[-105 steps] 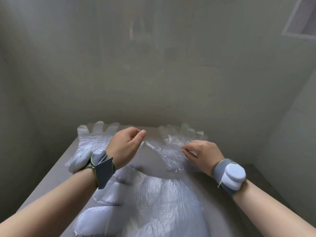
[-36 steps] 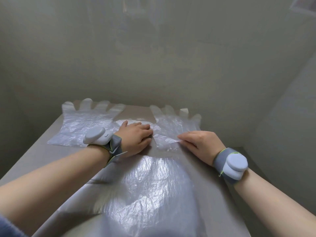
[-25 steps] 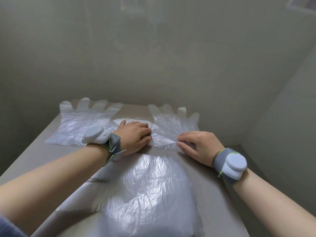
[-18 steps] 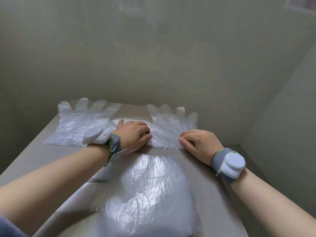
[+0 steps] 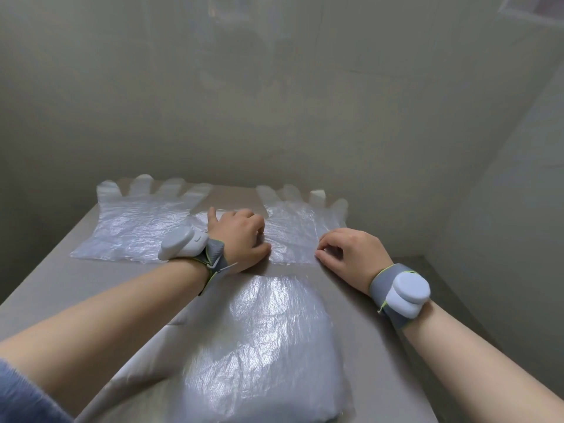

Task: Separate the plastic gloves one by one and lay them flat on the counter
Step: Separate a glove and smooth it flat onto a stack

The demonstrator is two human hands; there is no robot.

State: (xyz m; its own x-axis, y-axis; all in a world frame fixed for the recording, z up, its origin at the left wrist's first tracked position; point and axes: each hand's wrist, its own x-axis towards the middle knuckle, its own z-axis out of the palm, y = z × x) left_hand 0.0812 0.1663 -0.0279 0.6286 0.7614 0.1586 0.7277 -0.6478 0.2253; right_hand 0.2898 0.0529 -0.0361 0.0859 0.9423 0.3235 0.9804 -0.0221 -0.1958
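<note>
Two clear plastic gloves lie flat at the far end of the grey counter (image 5: 45,288), fingers toward the wall: a left glove (image 5: 137,227) and a right glove (image 5: 300,227). My left hand (image 5: 241,239) presses palm down on the right glove's left edge, thumb stretched out. My right hand (image 5: 351,254) arches over that glove's near right corner, its bent fingertips touching the plastic and the counter. A stack of clear gloves (image 5: 268,346) lies close to me between my forearms. Both wrists carry grey bands with white pods.
A plain wall (image 5: 274,117) rises right behind the gloves' fingertips. The counter's right edge (image 5: 396,346) drops to a lower grey surface (image 5: 439,279). Bare counter shows at the near left.
The right glove's raised, crumpled near edge has settled flat on the counter. My right hand slid to its near right corner and its fingers arched up. My left hand has stayed pressing for the last second.
</note>
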